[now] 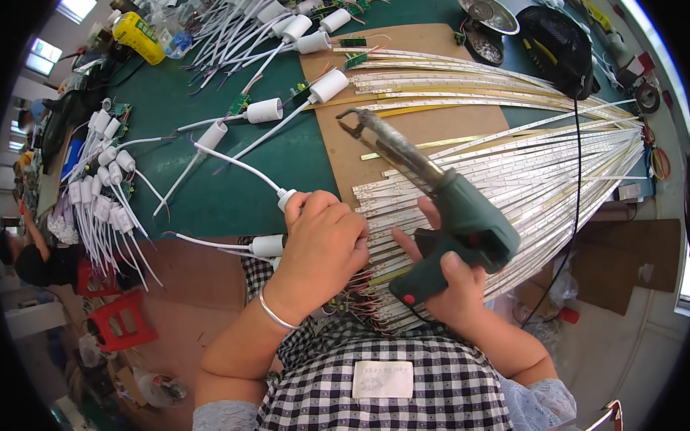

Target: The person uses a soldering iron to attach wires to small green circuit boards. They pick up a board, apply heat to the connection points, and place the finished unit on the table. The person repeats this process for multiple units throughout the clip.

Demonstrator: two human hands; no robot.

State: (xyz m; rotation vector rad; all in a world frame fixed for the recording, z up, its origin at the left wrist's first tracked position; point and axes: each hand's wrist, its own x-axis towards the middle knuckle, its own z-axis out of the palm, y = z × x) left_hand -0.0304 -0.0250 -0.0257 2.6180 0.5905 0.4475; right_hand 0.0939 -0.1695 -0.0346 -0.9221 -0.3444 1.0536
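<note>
My right hand (460, 291) is wrapped round the handle of a dark green soldering gun (471, 222), whose bent metal tip points up and to the left. My left hand (323, 235) is closed on a white plastic cap with a cable (285, 198); most of the cap is hidden by the fingers. Close to its wrist lies another white cap (267, 245) at the table's near edge. To the right of that hand, a fan of white LED strips (465, 182) spreads across the table, with thin wires (363, 300) at their near ends.
Several white caps with cables and green circuit boards are piled at the far side (278, 28) and at the left (104, 178). A metal dish stand (488, 13) and a black mesh cover (556, 48) stand at the far right. A black cord (579, 162) crosses the strips. A red stool (122, 320) stands left.
</note>
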